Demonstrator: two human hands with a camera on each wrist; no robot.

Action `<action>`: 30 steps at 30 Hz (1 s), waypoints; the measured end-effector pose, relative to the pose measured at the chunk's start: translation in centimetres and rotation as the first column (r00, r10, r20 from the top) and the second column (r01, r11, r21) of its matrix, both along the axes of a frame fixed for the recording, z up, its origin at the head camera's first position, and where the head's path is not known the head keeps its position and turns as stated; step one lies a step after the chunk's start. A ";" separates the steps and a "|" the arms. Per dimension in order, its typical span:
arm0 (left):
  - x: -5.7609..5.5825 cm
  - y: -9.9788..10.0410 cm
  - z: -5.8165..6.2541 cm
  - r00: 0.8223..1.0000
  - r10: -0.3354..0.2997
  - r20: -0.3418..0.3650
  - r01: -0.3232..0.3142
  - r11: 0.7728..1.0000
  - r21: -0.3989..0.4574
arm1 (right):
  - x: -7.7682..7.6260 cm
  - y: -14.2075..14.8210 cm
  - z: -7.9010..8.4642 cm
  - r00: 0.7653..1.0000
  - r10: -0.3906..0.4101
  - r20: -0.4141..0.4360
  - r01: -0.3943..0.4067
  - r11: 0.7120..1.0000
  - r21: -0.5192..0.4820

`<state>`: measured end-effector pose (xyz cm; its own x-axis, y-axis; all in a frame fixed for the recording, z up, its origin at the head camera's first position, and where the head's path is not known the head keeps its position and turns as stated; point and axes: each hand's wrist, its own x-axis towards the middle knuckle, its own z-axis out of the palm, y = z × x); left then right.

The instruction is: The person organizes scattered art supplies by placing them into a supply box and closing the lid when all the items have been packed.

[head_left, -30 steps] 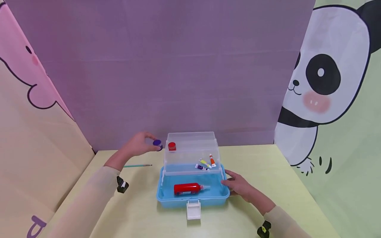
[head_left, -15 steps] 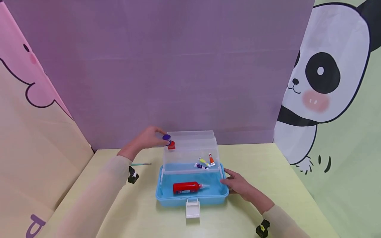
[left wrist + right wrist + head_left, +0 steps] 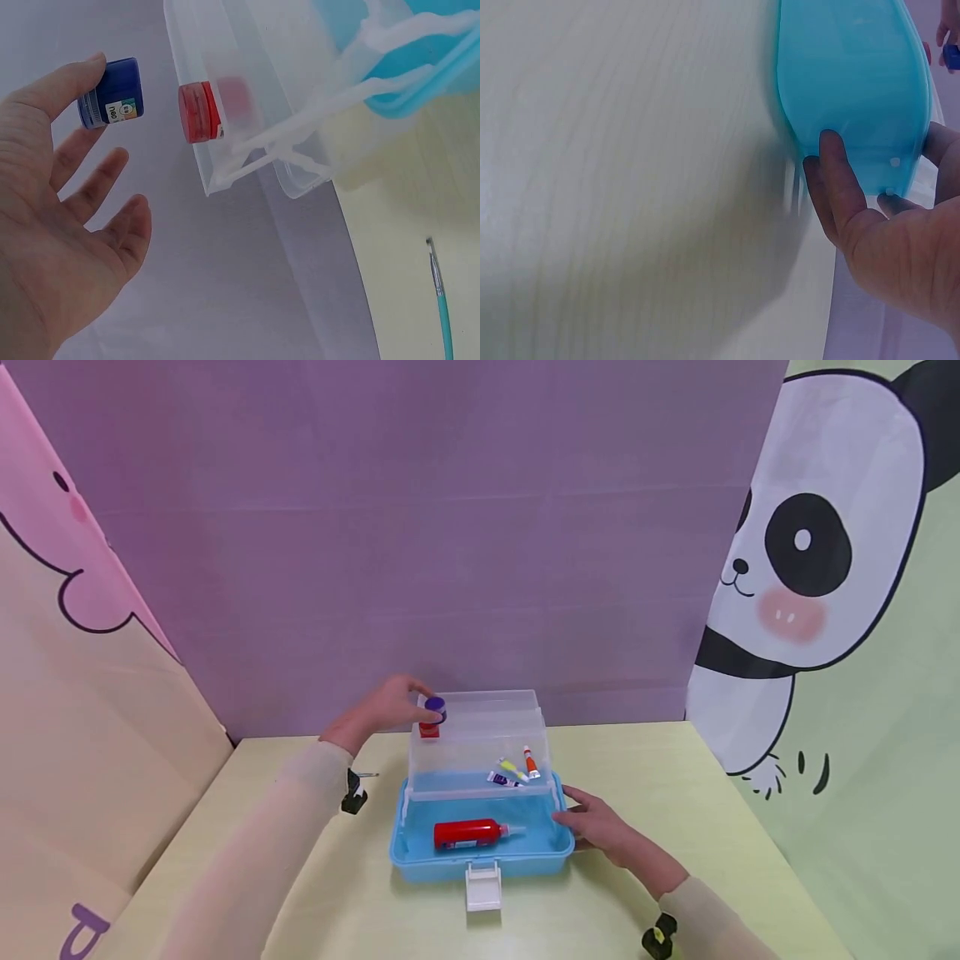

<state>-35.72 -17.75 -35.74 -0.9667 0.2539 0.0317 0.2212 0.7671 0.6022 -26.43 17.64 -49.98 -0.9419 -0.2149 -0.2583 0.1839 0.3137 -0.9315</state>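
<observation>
My left hand (image 3: pixel 386 704) pinches a small blue paint jar (image 3: pixel 112 94) between thumb and fingers, with the other fingers spread. It hovers over the raised clear tray (image 3: pixel 483 714), close by a red paint jar (image 3: pixel 196 112) standing in the tray's left corner. My right hand (image 3: pixel 600 828) grips the right side of the blue storage box (image 3: pixel 525 865), thumb at the rim and fingers on the outer wall. A red bottle (image 3: pixel 467 833) with a pointed nozzle lies inside the box. An orange tube (image 3: pixel 532 763), a yellow tube (image 3: pixel 512 768) and a purple-and-white tube (image 3: pixel 502 779) rest in the tray.
A teal paintbrush (image 3: pixel 441 296) lies on the table (image 3: pixel 720 827) left of the box, mostly hidden by the left arm in the head view. The white latch (image 3: pixel 483 890) hangs at the box front. A purple backdrop (image 3: pixel 465 527) stands behind the table.
My left hand has moved right with the blue paint jar, from beside the tray to above its left corner, now overlapping the red jar. The right hand stays on the box.
</observation>
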 end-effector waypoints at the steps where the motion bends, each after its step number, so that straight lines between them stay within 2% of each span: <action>1: -0.1 0.1 -0.1 1.000 0.001 -0.001 -0.001 1.000 0.001 | 0.0 0.0 0.0 1.000 0.001 -0.001 -0.001 1.000 0.001; 9: -0.2 1.3 -0.2 1.000 0.000 -0.012 0.000 1.000 0.002 | -0.2 0.1 -0.5 1.000 0.002 -0.007 -0.002 1.000 0.014; 16: -0.9 1.8 -1.1 1.000 0.019 -0.004 -0.019 1.000 0.012 | -0.3 0.1 -0.4 1.000 0.004 -0.005 -0.004 1.000 0.006; 30: -1.0 1.9 -1.6 1.000 -0.017 0.001 0.017 0.999 0.044 | 0.2 0.0 0.1 1.000 -0.002 -0.019 0.003 1.000 0.012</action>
